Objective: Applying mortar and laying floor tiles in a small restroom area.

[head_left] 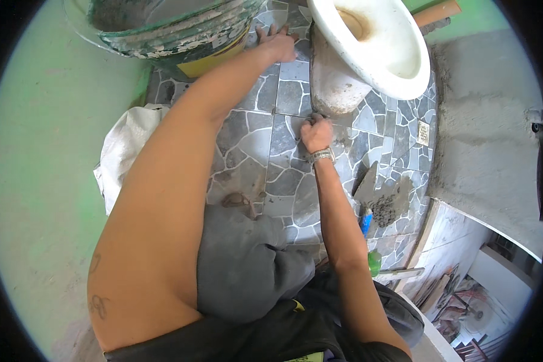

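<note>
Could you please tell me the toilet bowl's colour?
The toilet bowl is white, stained brownish inside; head view.

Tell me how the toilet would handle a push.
The toilet is probably heavy and rigid, as it looks ceramic. If unfixed, a high push could tip it, since its wide rim overhangs a narrower base. That glossy rim may be slippery.

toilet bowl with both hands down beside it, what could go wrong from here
The right hand is low at the foot of the toilet bowl, so its fingers might get pinched if the bowl rocks or shifts. The left hand reaches between the bowl and the bucket, so a sideways swing of that arm could knock the bucket. Wet-looking mortar lies on the tiles near the right forearm and might get smeared.
</note>
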Demonstrator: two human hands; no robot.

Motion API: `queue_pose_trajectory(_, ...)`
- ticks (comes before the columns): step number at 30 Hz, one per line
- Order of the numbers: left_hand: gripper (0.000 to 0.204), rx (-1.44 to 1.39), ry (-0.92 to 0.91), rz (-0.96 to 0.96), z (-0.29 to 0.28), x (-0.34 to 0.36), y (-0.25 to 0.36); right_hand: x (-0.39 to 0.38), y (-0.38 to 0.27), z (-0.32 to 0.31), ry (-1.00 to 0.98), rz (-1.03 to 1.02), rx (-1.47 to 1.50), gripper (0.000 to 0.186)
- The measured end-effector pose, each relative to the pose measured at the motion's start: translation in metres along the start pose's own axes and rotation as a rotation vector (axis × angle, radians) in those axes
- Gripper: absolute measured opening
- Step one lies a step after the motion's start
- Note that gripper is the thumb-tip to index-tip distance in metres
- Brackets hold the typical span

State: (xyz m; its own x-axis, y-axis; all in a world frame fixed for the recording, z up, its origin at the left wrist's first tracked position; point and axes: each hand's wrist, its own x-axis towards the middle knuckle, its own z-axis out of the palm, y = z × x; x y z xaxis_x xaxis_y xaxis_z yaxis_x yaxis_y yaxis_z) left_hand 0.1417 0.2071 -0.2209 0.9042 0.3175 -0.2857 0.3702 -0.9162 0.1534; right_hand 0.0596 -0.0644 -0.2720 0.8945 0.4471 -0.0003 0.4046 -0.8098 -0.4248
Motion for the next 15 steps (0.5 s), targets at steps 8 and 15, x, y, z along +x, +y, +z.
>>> queue_pose_trajectory(8, 0.055, -0.406, 0.309, -0.134, -0.001, 0.013, 0.001, 0.012, -0.030, -0.036, -0.003, 0.266, 0.578, 0.032)
queue_pose_trajectory(15, 0.050, -0.385, 0.307, -0.165, -0.002, 0.017, -0.011, 0.003, -0.119, -0.037, 0.131, 0.135, 0.727, 0.025)
